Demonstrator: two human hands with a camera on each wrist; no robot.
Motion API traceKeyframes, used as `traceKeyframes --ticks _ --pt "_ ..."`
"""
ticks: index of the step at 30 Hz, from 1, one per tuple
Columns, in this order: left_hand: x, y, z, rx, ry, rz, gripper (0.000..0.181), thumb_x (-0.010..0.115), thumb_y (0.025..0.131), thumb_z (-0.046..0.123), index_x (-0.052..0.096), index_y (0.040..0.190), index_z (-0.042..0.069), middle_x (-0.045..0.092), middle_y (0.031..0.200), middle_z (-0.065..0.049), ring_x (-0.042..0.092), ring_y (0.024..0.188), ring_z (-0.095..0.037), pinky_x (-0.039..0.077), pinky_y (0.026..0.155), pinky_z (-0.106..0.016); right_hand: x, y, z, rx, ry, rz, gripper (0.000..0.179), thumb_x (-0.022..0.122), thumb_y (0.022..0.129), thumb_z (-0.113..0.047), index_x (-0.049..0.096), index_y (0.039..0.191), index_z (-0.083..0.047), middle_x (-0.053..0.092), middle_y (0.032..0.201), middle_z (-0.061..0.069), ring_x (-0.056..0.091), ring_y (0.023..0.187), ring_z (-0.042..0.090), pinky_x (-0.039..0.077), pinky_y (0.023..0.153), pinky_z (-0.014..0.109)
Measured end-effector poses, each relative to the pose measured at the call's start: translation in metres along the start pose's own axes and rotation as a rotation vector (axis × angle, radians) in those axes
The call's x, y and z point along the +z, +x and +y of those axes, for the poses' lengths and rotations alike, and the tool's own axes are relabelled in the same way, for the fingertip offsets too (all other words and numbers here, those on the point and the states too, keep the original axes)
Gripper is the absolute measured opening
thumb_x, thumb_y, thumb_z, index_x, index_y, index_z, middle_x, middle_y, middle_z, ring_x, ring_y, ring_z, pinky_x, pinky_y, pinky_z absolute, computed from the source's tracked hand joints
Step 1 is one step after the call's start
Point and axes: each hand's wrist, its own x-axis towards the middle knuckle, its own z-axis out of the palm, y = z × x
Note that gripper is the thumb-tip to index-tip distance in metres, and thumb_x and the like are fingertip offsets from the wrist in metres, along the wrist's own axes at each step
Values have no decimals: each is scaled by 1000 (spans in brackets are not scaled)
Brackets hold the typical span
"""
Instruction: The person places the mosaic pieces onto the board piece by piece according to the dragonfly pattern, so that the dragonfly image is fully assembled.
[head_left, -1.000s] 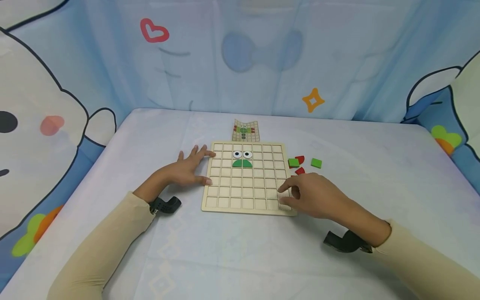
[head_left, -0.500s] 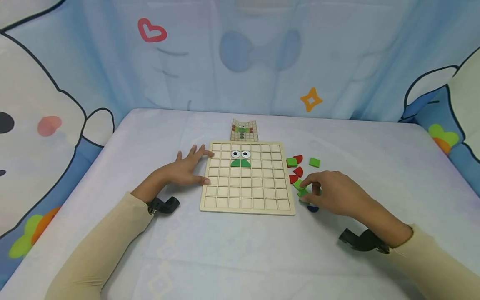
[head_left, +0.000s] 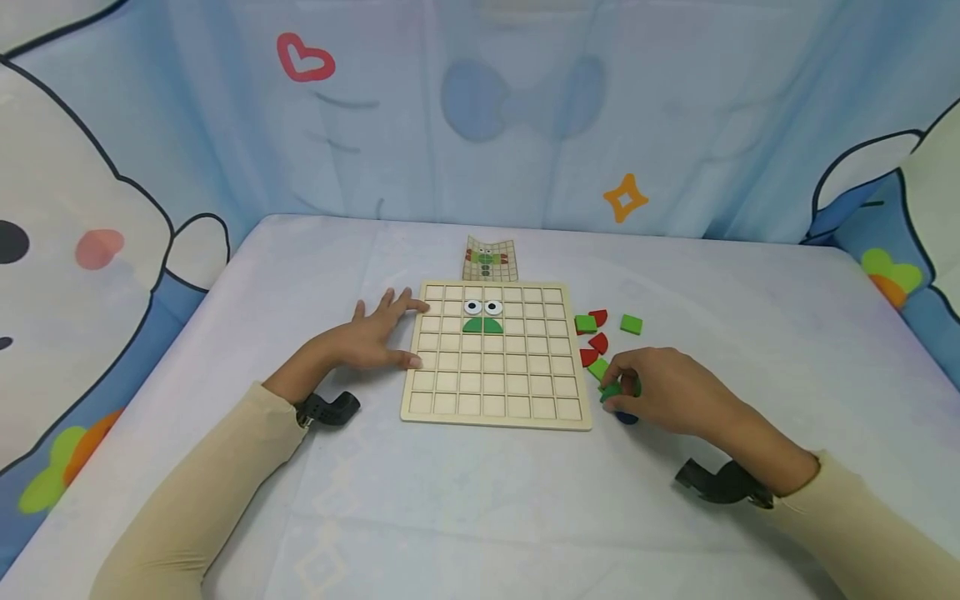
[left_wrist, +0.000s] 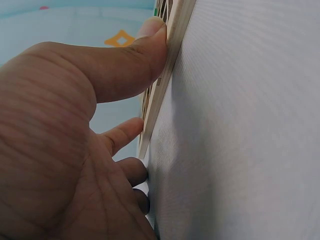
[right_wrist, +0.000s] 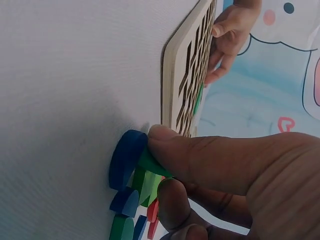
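A square wooden grid board point(head_left: 457, 383) lies flat on the table, two round eye tiles point(head_left: 472, 307) and two dark green quarter-round pieces point(head_left: 482, 326) set in its upper cells. My left hand point(head_left: 367, 342) is spread at the board's left edge, thumb and index finger touching the frame. Just off the lower right of the board, my right hand point(head_left: 652, 392) pinches a dark green piece point(right_wrist: 152, 162) between thumb and fingers. Close to the thumb in the right wrist view stands a blue curved piece point(right_wrist: 125, 160); the right hand partly hides this cluster in the head view.
Red wedge pieces point(head_left: 598, 342) and light green squares point(head_left: 632, 324) lie scattered along the board's right side. Behind the board, a small picture card point(head_left: 491, 262) shows a coloured grid figure. A printed blue curtain point(head_left: 525, 183) hangs beyond the table.
From over the board's lower right corner, my right hand has moved right to the loose pieces and now pinches a dark green one. My left hand stays at the board's edge.
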Motion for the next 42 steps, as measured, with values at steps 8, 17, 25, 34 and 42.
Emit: traceKeyframes --ticks 8,17,25,34,42 --pt "0 1 0 0 -3 4 79 70 90 40 24 153 26 -8 166 -14 -17 152 -33 -20 115 -61 2 0 0 -4 6 18 20 82 79 -19 73 96 -12 59 69 -4 49 60 12 40 54 27" --pt "0 0 1 5 -9 4 80 70 90 40 24 153 25 -8 166 -15 -18 152 -33 -20 115 -61 2 3 1 32 30 45 30 81 81 -19 71 108 -9 64 80 -1 51 65 14 42 55 27" --pt "-1 0 2 3 -10 4 79 71 89 39 25 152 25 -8 166 -14 -17 152 -33 -19 115 -61 2 5 2 56 6 90 29 79 83 -17 72 109 -8 67 86 2 54 73 16 44 59 26" --pt "0 0 1 -2 -3 5 80 71 89 40 25 153 25 -8 166 -14 -17 152 -33 -19 115 -61 4 6 6 25 10 93 34 83 79 -23 73 109 -9 69 90 3 57 80 18 46 61 27" --pt "0 -1 2 -5 0 5 81 71 89 40 24 153 25 -8 166 -14 -17 152 -33 -19 115 -61 7 5 2 28 -16 91 36 86 75 -26 74 106 -11 67 92 3 56 79 17 45 62 27"
